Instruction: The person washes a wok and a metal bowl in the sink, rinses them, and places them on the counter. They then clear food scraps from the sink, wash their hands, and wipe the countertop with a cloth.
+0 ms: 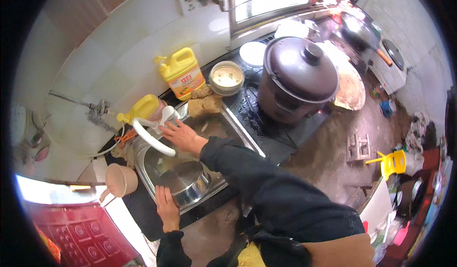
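Note:
A stainless steel sink (246,135) with water in its bowls lies before me. My right hand (184,136) reaches over it, fingers spread beside the base of a white faucet (153,138); whether they touch its lever I cannot tell. The faucet's curved spout points over the near-left bowl. A round stainless steel pan (191,188) stands tilted in that bowl. At the pan's left side, my left hand (167,206) lies over the sink's edge with its fingers close together. Whether it grips the pan's rim is unclear.
Behind the sink stand yellow detergent jugs (184,74) (146,108), a sponge (203,104) and a bowl (226,77). A large dark lidded pot (296,84) occupies the counter at right. A beige dipper (121,179) sits left. A small stool (358,147) stands on the floor.

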